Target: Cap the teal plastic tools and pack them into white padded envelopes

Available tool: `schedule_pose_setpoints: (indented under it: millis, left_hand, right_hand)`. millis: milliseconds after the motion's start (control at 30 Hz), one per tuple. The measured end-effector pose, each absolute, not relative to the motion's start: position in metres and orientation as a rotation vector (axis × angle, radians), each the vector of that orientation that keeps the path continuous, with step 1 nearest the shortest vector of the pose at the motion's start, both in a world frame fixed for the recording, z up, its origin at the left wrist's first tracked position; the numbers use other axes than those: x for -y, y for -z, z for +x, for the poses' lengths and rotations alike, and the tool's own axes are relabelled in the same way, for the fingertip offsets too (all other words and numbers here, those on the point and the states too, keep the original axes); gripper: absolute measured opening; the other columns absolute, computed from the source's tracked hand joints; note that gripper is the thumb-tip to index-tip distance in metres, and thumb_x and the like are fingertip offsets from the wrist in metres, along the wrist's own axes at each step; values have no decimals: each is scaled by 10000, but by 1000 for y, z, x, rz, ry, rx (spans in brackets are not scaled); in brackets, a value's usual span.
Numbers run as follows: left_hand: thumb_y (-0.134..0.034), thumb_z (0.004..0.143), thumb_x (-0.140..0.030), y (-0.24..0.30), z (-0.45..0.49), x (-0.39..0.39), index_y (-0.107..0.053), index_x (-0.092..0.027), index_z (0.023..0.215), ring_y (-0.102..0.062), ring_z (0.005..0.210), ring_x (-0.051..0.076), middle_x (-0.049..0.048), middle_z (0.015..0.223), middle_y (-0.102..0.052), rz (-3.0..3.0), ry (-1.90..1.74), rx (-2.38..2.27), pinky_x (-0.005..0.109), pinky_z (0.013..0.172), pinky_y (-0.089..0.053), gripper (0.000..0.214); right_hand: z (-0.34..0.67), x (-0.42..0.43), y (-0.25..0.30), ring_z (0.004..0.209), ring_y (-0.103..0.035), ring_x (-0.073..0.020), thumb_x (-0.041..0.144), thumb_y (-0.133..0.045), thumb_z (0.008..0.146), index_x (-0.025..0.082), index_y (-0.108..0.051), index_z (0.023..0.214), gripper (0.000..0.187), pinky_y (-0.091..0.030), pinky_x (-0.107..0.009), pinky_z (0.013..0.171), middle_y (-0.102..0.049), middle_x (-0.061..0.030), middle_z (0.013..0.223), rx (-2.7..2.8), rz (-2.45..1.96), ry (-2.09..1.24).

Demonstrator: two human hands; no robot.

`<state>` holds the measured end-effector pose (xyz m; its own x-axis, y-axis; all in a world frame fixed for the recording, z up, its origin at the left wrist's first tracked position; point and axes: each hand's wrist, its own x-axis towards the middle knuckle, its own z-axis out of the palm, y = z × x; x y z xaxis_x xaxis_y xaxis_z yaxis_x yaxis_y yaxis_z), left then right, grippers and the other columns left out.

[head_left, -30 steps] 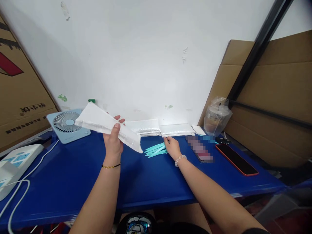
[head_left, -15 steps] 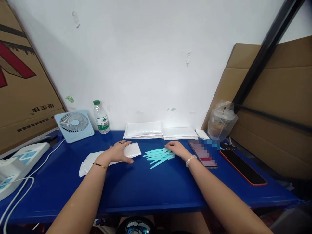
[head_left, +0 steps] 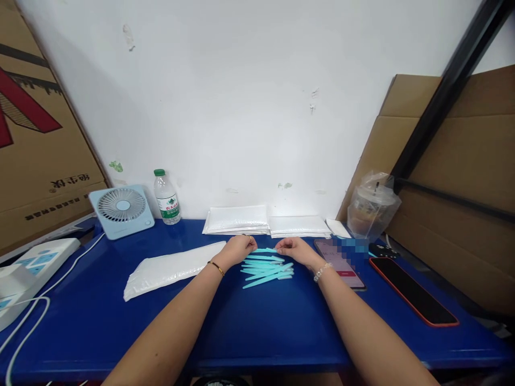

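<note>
Between my two hands, a thin turquoise stick shaped like an eyebrow razor [head_left: 265, 250] is held lengthwise. My left hand [head_left: 240, 249] pinches its left end, and my right hand [head_left: 293, 250] pinches its right end. Just below them on the blue table lies a loose pile of similar turquoise eyebrow razors [head_left: 267, 272], pointing mostly left to right. A white bubble mailer [head_left: 173, 266] lies flat to the left, its right end close to my left wrist.
Two stacks of white bubble mailers [head_left: 237, 219] [head_left: 300, 225] rest against the wall. On the left are a blue fan [head_left: 123, 209], a water bottle [head_left: 167, 201] and a power strip [head_left: 36, 268]. Phones [head_left: 412, 292] [head_left: 340, 262] and a bagged drink cup [head_left: 370, 206] stand or lie on the right.
My left hand has left the bubble mailer and moved right to the razors, closing on one's end. My right hand has lifted that razor off the pile's upper edge.
</note>
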<state>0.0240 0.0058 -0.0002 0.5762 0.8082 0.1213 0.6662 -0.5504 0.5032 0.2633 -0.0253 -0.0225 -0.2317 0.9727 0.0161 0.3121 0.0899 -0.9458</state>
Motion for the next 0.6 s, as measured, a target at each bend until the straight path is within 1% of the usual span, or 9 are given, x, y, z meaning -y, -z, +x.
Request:
schedule_pose_setpoints:
  millis: [100,167,233,300,400,500,600]
  left_hand:
    - [-455,808,-216,4,21,-12,-641,-195,787,-581,771,164,21,842,-665,2439,-519,-1245,257,695,-394,189]
    - [-490,798,-225,7,21,-13,-645,-209,820,-580,820,172,18,884,-658,2453,-536,-1267,264,724,-392,157]
    - [-533,791,-267,7,21,-11,-643,-219,881,-575,871,180,23,933,-643,2473,-580,-1291,265,743,-393,150]
    - [-567,784,-340,6,22,-7,-643,-226,899,-569,895,182,23,948,-631,2504,-608,-1276,259,746,-396,179]
    - [-613,743,-421,3,24,-1,-661,-232,844,-574,850,173,8,879,-636,2525,-500,-1205,240,706,-391,219]
    - [-615,735,-397,3,25,1,-667,-226,802,-583,737,147,-6,793,-648,2475,-363,-1209,223,623,-375,191]
    - [-596,747,-358,3,24,-1,-661,-217,755,-573,642,126,-20,718,-650,2440,-336,-1246,219,581,-363,155]
  right_hand:
    - [272,22,21,639,-564,-127,318,-690,664,122,-697,797,238,-433,-238,631,-674,-31,712,1659,-1345,-1109]
    - [275,22,21,633,-559,-133,318,-690,661,126,-700,818,248,-429,-244,616,-668,-32,707,1708,-1408,-1043]
    - [276,24,20,659,-557,-141,333,-686,667,143,-702,835,254,-426,-247,619,-658,-31,737,1779,-1430,-902]
    - [273,27,18,707,-558,-146,353,-674,682,164,-707,805,228,-422,-247,642,-648,-34,799,1857,-1416,-751]
    - [267,33,14,727,-560,-150,355,-687,663,183,-704,715,181,-408,-247,650,-644,-30,838,1948,-1458,-670]
    - [262,36,10,694,-564,-148,328,-702,635,194,-693,680,142,-388,-245,645,-650,-4,758,2002,-1531,-714]
    - [265,35,11,669,-565,-145,322,-691,643,192,-687,667,133,-374,-239,640,-647,10,668,2012,-1534,-793]
